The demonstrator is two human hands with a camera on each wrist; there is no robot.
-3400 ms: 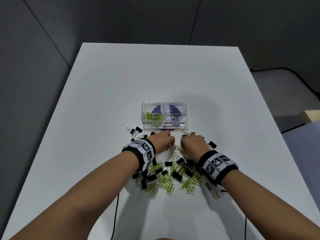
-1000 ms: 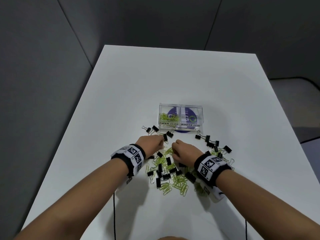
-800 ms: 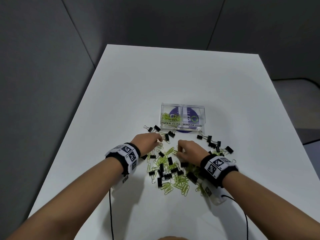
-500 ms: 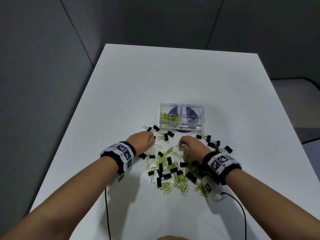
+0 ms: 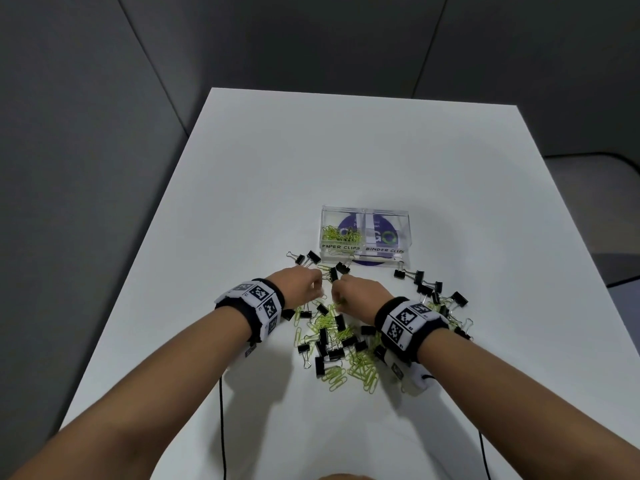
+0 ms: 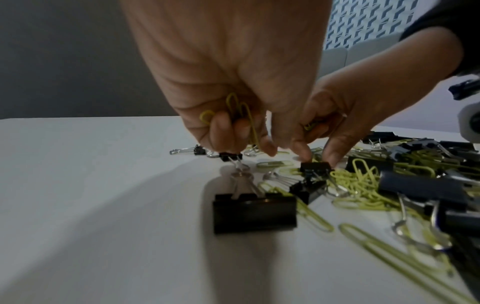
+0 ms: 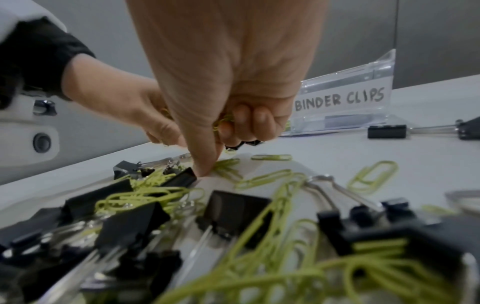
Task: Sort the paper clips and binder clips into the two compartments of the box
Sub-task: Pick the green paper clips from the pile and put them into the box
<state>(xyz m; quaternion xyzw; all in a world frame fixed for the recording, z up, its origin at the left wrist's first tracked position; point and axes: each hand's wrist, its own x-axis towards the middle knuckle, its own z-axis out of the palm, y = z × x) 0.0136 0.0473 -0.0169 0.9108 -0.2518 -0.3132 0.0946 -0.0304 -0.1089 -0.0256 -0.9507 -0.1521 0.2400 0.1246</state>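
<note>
Box (image 5: 408, 233): clear, 2 compartments, sitting mid-table just beyond the pile.
L compartment: labelled PAPER CLIPS, holding a small heap of green paper clips (image 5: 341, 234).
R compartment: labelled BINDER CLIPS, showing no clips inside.
Pile: loose green clips (image 5: 360, 370) mixed w/ black binder clips (image 5: 323, 341), lying on table (image 5: 311, 161) under both wrists.
Left hand (image 5: 299, 284): fingers curling round several green clips.
Right hand (image 5: 358, 294): also clutching green clips, thumb reaching down to pile.

Both hands' (image 5: 325, 292) fingertips are hidden in the head view; near binder clips (image 7: 389, 236) blur.
</note>
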